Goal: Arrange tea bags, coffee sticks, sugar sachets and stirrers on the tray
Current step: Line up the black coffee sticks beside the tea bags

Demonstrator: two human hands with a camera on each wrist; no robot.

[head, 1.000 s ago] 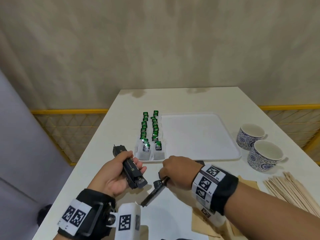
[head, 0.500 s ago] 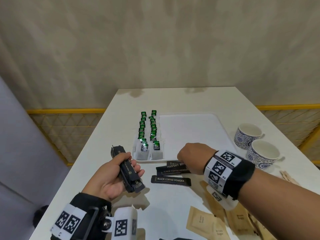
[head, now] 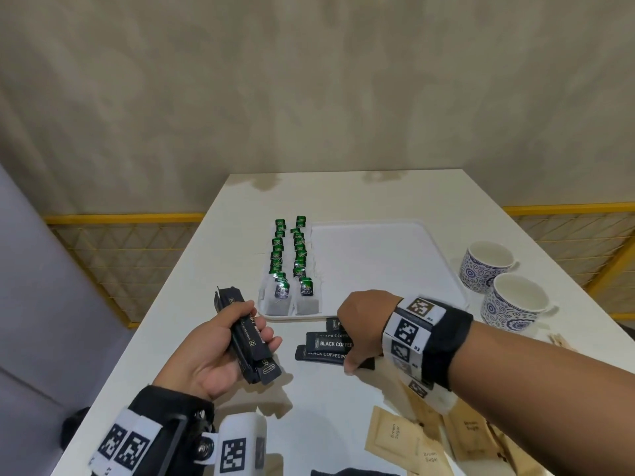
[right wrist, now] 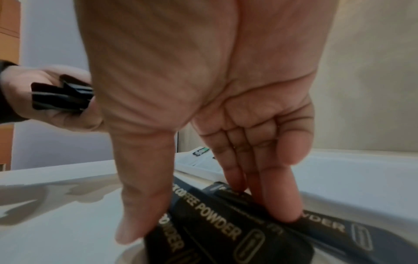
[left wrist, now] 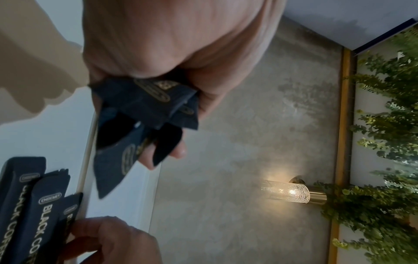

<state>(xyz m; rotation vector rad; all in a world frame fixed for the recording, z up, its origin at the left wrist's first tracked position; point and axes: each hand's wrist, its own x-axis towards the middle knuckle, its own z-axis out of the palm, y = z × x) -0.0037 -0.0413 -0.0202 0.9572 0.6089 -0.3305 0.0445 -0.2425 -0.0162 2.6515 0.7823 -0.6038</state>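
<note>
The right hand (head: pixel 364 324) covers the right ends of the three flat black coffee sticks (head: pixel 324 345) on the table, cutting their print short; the tan paper brown-sugar sachets (head: pixel 398 438) run off the head view's bottom edge; the pale wooden stirrers (head: pixel 558 339) show only a sliver behind the forearm; the print on the green-tagged tea bags (head: pixel 287 262) farther back is too small to read.

Three coffee sticks (head: pixel 323 345) lying loose, two cups (head: pixel 488 266), perhaps six sugar sachets (head: pixel 395 438).

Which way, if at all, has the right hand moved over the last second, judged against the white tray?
Yes. The right hand has shifted rightward along the tray's near edge and now touches the coffee sticks lying on the table there.
</note>
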